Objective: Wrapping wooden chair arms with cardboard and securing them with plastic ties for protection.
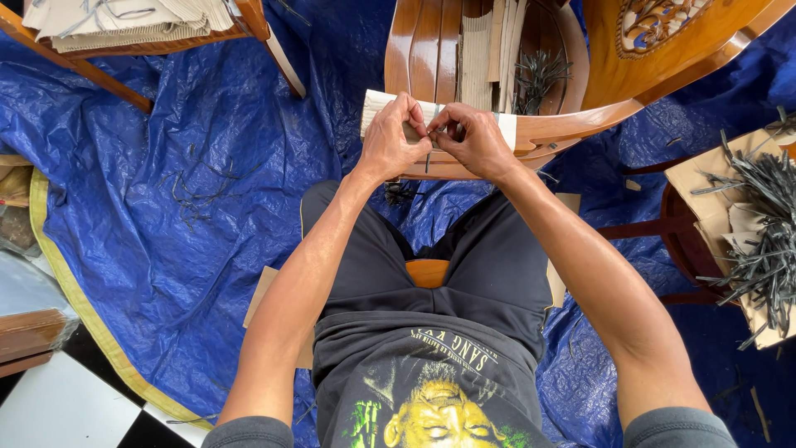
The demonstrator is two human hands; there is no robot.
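Head view: left hand (pixel 391 143) and right hand (pixel 474 139) pinch a dark strap (pixel 428 154) hanging vertically between them against the cardboard-wrapped chair rail (pixel 507 127).

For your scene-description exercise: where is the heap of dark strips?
In the head view, the heap of dark strips lies at the right edge on cardboard, right of the right hand.
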